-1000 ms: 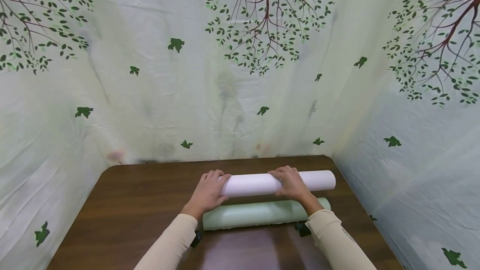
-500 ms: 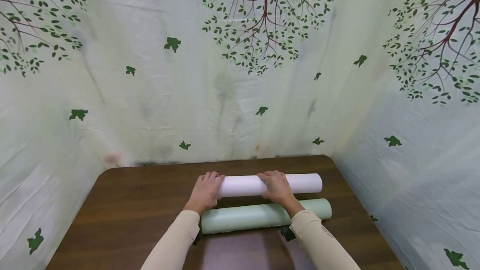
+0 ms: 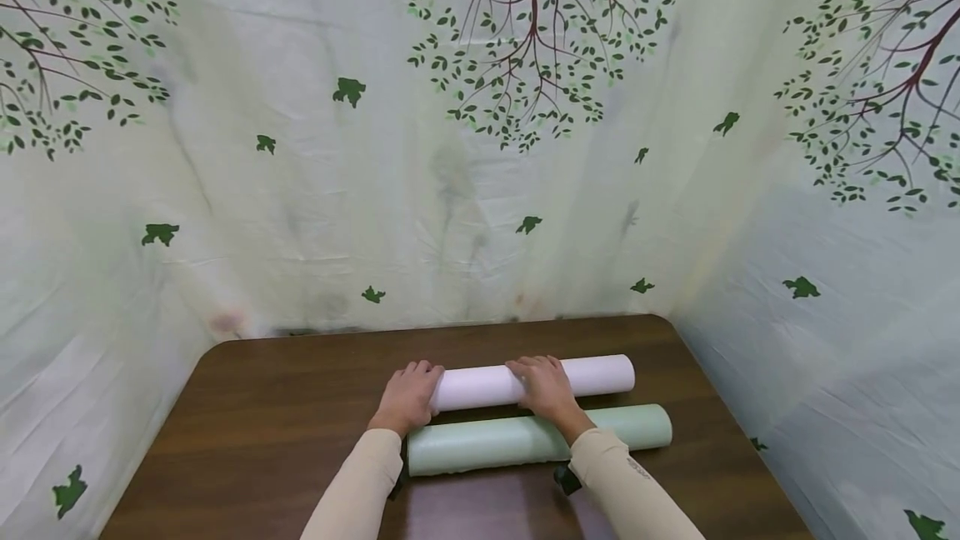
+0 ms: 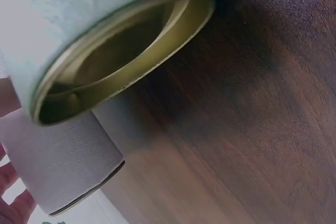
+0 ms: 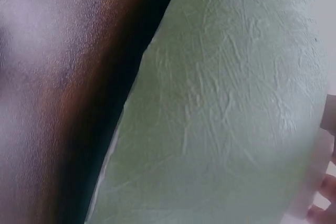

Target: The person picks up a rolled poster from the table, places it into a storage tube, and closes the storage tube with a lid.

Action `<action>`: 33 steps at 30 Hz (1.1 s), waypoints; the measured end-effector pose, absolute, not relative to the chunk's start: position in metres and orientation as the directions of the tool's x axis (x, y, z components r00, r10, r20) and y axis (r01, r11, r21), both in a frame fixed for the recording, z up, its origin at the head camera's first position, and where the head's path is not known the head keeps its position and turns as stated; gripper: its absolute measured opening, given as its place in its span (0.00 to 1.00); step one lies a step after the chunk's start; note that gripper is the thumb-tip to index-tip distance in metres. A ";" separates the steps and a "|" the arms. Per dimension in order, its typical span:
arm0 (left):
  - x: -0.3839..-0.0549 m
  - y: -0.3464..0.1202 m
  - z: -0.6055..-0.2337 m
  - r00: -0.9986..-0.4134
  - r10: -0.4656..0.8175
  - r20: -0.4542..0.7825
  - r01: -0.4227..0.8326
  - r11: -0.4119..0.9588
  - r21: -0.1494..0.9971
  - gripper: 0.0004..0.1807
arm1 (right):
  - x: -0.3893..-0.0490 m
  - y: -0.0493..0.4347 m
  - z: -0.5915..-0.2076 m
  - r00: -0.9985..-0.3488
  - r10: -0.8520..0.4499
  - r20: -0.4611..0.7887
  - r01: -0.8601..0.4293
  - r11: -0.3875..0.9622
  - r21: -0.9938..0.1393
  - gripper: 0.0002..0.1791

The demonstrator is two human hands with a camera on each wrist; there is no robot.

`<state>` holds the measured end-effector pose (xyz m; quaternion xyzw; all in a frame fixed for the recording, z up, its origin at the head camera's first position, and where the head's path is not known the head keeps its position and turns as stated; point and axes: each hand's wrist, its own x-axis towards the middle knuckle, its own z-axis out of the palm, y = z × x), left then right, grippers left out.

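Note:
A white roll (image 3: pixel 480 388) lies crosswise over the dark wooden table in the head view. My left hand (image 3: pixel 407 397) grips its left end, and my right hand (image 3: pixel 546 388) holds it near the middle with fingers over the top. Nearer to me rests a pale green roll (image 3: pixel 487 447), roughly parallel to the white one and partly under my right forearm. In the left wrist view the green roll (image 4: pixel 89 19) shows a hollow end, with the white roll (image 4: pixel 63 156) beyond. The green roll's wrinkled surface (image 5: pixel 220 103) fills most of the right wrist view, hiding most of that hand.
The brown table (image 3: pixel 285 415) has rounded far corners. Behind it and at both sides hang whitish sheets (image 3: pixel 450 190) printed with trees and green leaves. A pale glare lies on the table in front of the green roll.
Both hands have moved left with the white roll, which also sits slightly closer to me in the head view. Its right end now stops short of the green roll's right end.

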<state>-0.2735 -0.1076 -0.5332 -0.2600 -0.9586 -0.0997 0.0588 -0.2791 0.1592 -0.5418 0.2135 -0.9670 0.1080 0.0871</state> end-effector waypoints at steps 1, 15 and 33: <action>-0.273 -0.108 -0.533 -0.856 0.488 0.169 0.513 0.842 0.165 0.30 | -0.279 0.159 -0.542 -0.895 -0.395 0.207 -0.431 0.886 -0.172 0.35; -0.273 -0.113 -0.539 -0.889 0.458 0.030 0.455 0.872 0.183 0.31 | -0.279 0.149 -0.549 -0.930 -0.359 0.082 -0.368 0.907 -0.203 0.37; -0.263 -0.137 -0.528 -0.897 0.418 0.148 0.443 0.829 0.342 0.35 | -0.269 0.155 -0.524 -0.917 -0.387 0.097 -0.396 0.851 -0.346 0.32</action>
